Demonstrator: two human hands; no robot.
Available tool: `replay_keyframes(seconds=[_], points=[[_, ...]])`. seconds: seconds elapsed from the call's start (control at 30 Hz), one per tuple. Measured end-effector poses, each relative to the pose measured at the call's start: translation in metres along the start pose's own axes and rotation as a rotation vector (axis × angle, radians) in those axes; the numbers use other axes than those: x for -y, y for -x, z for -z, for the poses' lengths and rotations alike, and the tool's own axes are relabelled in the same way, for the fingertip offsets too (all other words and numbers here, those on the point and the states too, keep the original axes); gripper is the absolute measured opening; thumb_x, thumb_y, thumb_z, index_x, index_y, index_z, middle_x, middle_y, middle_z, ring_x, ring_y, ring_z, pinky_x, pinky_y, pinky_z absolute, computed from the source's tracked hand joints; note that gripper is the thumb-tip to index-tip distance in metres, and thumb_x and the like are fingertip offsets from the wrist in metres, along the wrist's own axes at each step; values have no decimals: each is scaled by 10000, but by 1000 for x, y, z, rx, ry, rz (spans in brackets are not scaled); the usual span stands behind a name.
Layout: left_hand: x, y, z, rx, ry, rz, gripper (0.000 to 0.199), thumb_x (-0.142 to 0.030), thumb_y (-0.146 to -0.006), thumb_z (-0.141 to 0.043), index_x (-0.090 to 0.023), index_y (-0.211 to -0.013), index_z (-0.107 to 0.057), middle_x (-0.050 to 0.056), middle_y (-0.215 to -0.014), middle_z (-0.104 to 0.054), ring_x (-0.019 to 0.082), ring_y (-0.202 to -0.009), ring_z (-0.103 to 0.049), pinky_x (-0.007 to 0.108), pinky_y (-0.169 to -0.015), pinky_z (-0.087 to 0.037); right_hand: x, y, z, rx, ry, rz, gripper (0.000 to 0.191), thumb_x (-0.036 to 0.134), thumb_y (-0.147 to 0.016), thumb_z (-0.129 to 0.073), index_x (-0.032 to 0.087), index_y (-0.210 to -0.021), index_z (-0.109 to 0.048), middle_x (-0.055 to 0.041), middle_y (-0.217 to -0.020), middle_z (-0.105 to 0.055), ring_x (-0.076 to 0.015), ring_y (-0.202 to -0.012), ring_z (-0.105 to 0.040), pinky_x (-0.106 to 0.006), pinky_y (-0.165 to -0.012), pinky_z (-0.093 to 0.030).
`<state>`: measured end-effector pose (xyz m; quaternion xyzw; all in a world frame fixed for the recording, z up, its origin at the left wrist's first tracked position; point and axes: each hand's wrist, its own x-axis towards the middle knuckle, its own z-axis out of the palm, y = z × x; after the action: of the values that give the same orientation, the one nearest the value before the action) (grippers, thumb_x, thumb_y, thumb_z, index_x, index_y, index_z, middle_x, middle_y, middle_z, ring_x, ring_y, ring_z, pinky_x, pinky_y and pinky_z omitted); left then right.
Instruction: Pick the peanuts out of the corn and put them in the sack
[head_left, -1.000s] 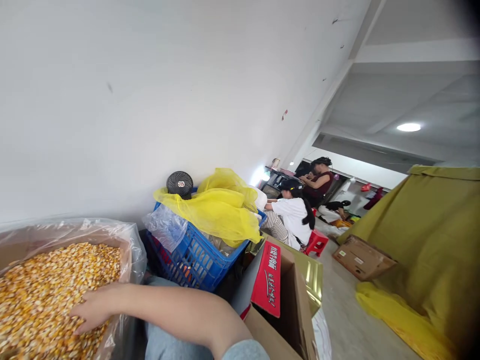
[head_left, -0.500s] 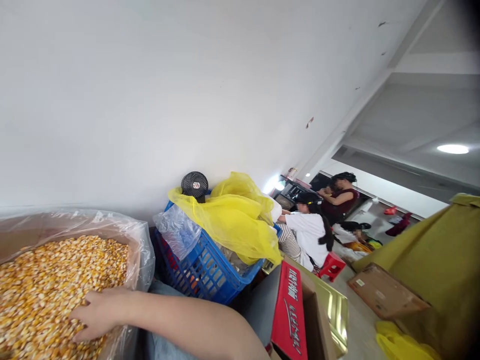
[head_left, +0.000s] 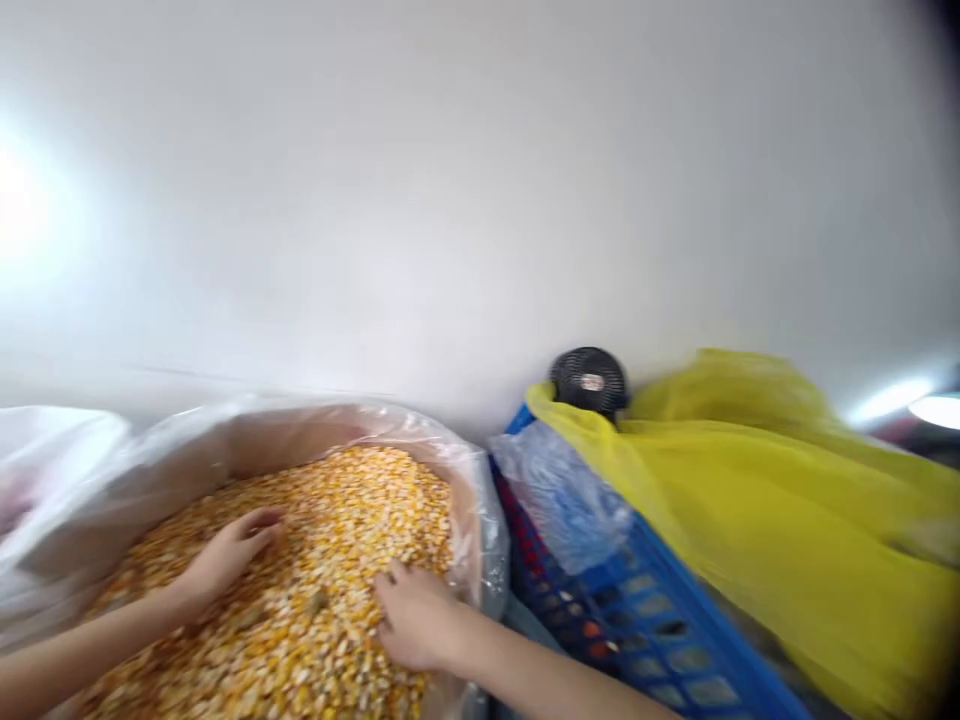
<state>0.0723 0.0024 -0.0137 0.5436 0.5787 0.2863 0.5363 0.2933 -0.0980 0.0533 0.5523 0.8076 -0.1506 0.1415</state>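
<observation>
A plastic-lined bag (head_left: 480,500) is filled with loose yellow corn kernels (head_left: 337,560). My left hand (head_left: 229,560) is over the left part of the corn, with its fingers loosely bent and a gap between them; I see nothing held. On the right side of the pile, near the liner's edge, my right hand (head_left: 416,615) rests on the kernels, fingers a little apart. Its fingertips touch the corn and are partly hard to make out. A small brownish lump (head_left: 315,602) lies among the kernels between the two hands.
Right of the bag stands a blue plastic crate (head_left: 637,620) draped with yellow mesh cloth (head_left: 720,500) and a clear plastic bag (head_left: 570,500). A small black fan (head_left: 590,382) sits at its back corner. A white bag (head_left: 52,460) is at the left, and a white wall (head_left: 450,220) rises behind.
My view has swung left, so the co-workers and red box are out of sight. My left hand has come into view over the corn; my right hand is still on the kernels.
</observation>
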Motion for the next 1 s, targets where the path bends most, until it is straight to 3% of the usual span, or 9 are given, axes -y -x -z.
replay_keyframes(seconds=[0.13, 0.27, 0.37, 0.47, 0.57, 0.63, 0.73, 0.9, 1.0], points=[[13, -12, 6, -56, 153, 54, 365, -364, -548, -578, -139, -833, -551, 25, -738, -589, 140, -623, -531, 243, -611, -414, -5, 2, -10, -36, -59, 23, 341, 268, -710, -408, 128, -1003, -513, -144, -977, -513, -266, -848, -536, -384, -688, -435], [13, -9, 3, -76, 180, 33, 371, -332, -520, -575, -127, -826, -538, 20, -739, -557, 117, -575, -508, 243, -598, -401, -5, 9, -8, -15, -98, 9, 343, 308, -726, -425, 168, -1028, -506, -123, -975, -514, -264, -872, -512, -395, -705, -411], [11, -7, 3, -41, 182, 25, 390, -326, -516, -584, -125, -847, -538, 16, -747, -553, 111, -569, -500, 246, -602, -395, -2, 6, 1, -138, -81, -3, 271, 250, -758, -393, 182, -981, -530, -104, -961, -520, -248, -898, -482, -393, -733, -388], [10, -7, 2, 16, 166, 37, 393, -339, -542, -576, -128, -871, -542, 7, -720, -556, 107, -571, -492, 239, -597, -387, 5, -10, 7, -255, -149, 174, 276, 174, -787, -349, 199, -1008, -512, -66, -965, -527, -181, -911, -465, -320, -783, -367], [9, -9, -3, 87, 166, 20, 360, -322, -548, -582, -135, -854, -554, 8, -736, -563, 105, -590, -488, 233, -603, -392, 14, -33, 2, -236, -237, 371, 266, 204, -778, -397, 213, -1019, -510, -37, -972, -540, -155, -913, -460, -282, -799, -354], [9, -9, -5, 155, 185, 18, 331, -292, -551, -585, -136, -842, -557, 13, -756, -563, 107, -613, -494, 232, -616, -403, 19, -47, -5, -208, -278, 391, 238, 221, -755, -437, 207, -969, -540, -36, -944, -556, -167, -903, -463, -299, -792, -351], [5, -7, -4, 211, 248, 78, 294, -232, -581, -559, -141, -860, -542, 20, -803, -557, 104, -654, -510, 232, -660, -415, 20, -61, -7, -192, -487, 309, 167, 230, -708, -487, 190, -851, -563, -34, -871, -569, -172, -858, -478, -303, -756, -359], [-2, 3, 5, 244, 394, 183, 303, -249, -640, -504, -146, -924, -499, 14, -804, -526, 72, -559, -498, 237, -623, -420, 5, -68, 3, -46, -1336, 47, 138, 229, -728, -376, 169, -819, -462, -27, -798, -539, -105, -682, -509, -219, -589, -389], [-3, 4, 12, 219, 327, 184, 316, -361, -674, -472, -157, -914, -497, -42, -617, -436, 44, -419, -371, 201, -459, -362, -4, -66, 1, 26, -1423, -42, 169, 254, -749, -322, 158, -789, -454, -19, -715, -508, -88, -588, -483, -202, -525, -369]])
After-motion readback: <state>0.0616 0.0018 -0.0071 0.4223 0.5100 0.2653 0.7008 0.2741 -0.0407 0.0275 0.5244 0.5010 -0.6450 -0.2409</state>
